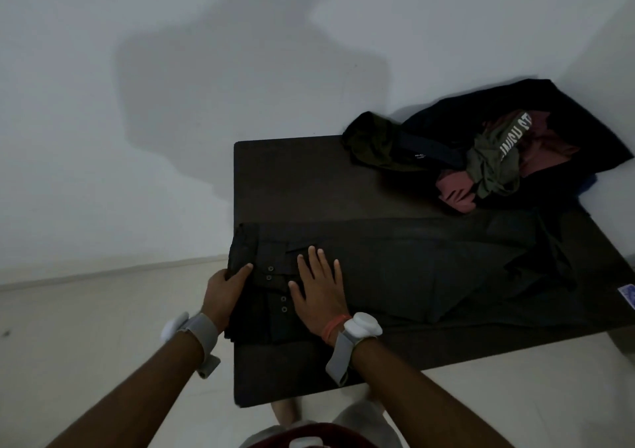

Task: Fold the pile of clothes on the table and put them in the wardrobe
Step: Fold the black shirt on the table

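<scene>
Our left hand (225, 287) grips the buttoned end of the black garment (412, 265) at the table's (292, 172) left edge. Our right hand (318, 286) lies flat on it just beside, fingers straight, holding nothing. The garment runs along the near edge twd the right. Cloth looks soft, light, floppy, so we'd lift it by both corners of that end. The unfolded pile (481, 152) sits at the far right corner.

Beyond the right hand (318, 286), bare dark brown tabletop (292, 179) lies open to the white wall (137, 103). Rightward, a flat black buttoned garment (412, 269) lies low; behind it a crumpled heap of black, olive and pink clothes (488, 152) blocks the corner. Left of the left hand (223, 286): pale floor (103, 327).
</scene>
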A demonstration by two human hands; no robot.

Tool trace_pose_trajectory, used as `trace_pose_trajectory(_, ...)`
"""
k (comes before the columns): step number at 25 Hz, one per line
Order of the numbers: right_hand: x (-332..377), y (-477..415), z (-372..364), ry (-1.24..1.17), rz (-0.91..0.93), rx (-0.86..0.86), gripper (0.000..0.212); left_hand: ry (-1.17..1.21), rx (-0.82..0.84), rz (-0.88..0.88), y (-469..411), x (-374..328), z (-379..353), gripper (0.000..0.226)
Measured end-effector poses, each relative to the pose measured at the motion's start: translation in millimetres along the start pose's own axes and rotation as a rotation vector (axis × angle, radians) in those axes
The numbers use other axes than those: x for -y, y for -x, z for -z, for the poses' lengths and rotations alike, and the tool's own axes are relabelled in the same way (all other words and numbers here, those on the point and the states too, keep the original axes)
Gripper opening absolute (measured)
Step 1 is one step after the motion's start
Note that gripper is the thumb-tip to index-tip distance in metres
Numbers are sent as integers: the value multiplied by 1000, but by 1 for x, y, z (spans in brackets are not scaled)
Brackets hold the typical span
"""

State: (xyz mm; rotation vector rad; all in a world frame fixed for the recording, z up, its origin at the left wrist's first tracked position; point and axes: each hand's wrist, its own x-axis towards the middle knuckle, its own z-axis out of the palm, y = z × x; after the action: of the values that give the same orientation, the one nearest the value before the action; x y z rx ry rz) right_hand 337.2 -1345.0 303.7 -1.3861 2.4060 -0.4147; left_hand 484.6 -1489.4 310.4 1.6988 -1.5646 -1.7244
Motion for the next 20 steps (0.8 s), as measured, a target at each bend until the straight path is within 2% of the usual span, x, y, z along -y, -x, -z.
trace_pose_trajectory(2, 4, -2, 0, 8, -3, 44, 73, -60, -24, -53, 3, 0, 0, 32)
trace_pose_trajectory(4, 2, -5, 3, -19, 1, 95, 65, -128, -91, -120, 8, 0, -3, 28)
trace_pose_trajectory(9, 0, -6, 13, -183, -6, 140, 65, -343, -238, -263, 15, -9, -6, 22)
trace_pose_trajectory(14, -3, -12, 32, -438, -97, 255, 67, -362, -73, -125, 28, -31, -14, 16)
trace_pose_trajectory(18, -9, -19, 60, -955, -351, 339, 75, -250, 11, -168, 42, -74, -34, 29)
trace_pose_trajectory(20, -16, -25, 74, -1195, -439, 394, 77, -246, 132, -222, 58, -100, -62, 22)
